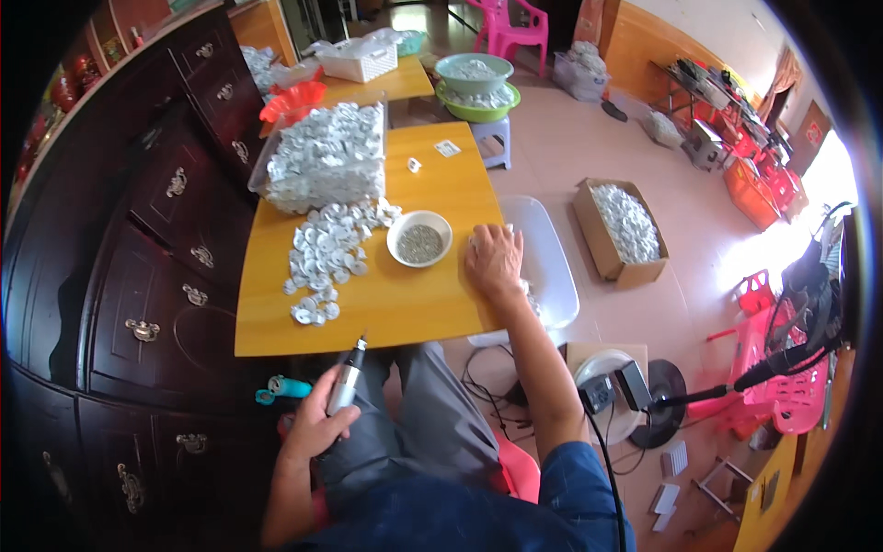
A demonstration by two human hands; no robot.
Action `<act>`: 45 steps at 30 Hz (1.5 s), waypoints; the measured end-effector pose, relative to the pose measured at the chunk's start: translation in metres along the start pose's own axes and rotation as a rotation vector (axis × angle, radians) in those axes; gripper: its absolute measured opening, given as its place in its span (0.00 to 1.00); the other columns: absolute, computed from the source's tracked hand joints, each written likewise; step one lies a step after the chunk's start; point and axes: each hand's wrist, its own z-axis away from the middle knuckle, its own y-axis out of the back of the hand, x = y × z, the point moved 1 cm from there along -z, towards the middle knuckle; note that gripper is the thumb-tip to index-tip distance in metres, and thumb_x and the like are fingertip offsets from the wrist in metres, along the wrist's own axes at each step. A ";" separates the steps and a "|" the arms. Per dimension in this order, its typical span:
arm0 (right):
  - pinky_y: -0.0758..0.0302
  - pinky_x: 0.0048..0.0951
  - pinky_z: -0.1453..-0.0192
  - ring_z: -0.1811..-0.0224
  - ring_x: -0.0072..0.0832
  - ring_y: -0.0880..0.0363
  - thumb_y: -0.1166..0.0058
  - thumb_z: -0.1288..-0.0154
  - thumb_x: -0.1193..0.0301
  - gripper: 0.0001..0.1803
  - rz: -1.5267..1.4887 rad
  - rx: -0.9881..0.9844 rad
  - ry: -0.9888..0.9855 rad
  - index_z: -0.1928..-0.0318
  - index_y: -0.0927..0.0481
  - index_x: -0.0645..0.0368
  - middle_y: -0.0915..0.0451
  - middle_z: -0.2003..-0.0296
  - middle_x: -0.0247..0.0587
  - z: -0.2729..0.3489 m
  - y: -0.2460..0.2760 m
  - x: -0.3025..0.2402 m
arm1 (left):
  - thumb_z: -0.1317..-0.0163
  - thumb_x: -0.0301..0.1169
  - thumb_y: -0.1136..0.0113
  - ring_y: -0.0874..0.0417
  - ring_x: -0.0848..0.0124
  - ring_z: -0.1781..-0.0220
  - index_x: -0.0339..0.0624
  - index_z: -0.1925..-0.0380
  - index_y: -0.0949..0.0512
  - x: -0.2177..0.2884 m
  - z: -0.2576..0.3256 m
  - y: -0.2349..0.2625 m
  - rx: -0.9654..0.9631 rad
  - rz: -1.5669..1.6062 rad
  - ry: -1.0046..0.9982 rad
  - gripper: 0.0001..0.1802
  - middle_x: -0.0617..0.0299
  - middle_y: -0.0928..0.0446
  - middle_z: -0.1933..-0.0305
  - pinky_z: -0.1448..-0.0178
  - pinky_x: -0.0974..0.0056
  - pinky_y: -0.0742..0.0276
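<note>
My left hand (319, 416), low and just off the table's near edge, is wrapped round a silver and black electric screwdriver (344, 386) whose thin bit points up and away. My right hand (497, 261) is at the table's right edge beside a clear plastic bin (547, 258), fingers curled down over small white plastic parts that peek out at its fingertips. A heap of round white plastic parts (322, 244) lies loose on the yellow table (405, 308). Right of the heap stands a white bowl (446, 221) of small metal screws (420, 244).
A large clear tub (262, 175) piled with white parts stands at the table's far left. A cardboard box (598, 244) of white parts is on the floor at right. Dark wooden drawers (166, 184) line the left. Green basins (497, 112) sit on a stool behind.
</note>
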 end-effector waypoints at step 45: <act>0.24 0.40 0.48 0.52 0.43 0.20 0.34 0.47 0.82 0.17 -0.980 0.084 0.592 0.55 0.17 0.61 0.19 0.53 0.50 0.035 0.144 -0.277 | 0.35 0.28 0.36 0.25 0.80 0.72 0.41 0.25 0.43 -0.020 0.047 0.047 0.245 0.161 -0.156 0.40 0.61 0.24 0.56 0.70 0.72 0.25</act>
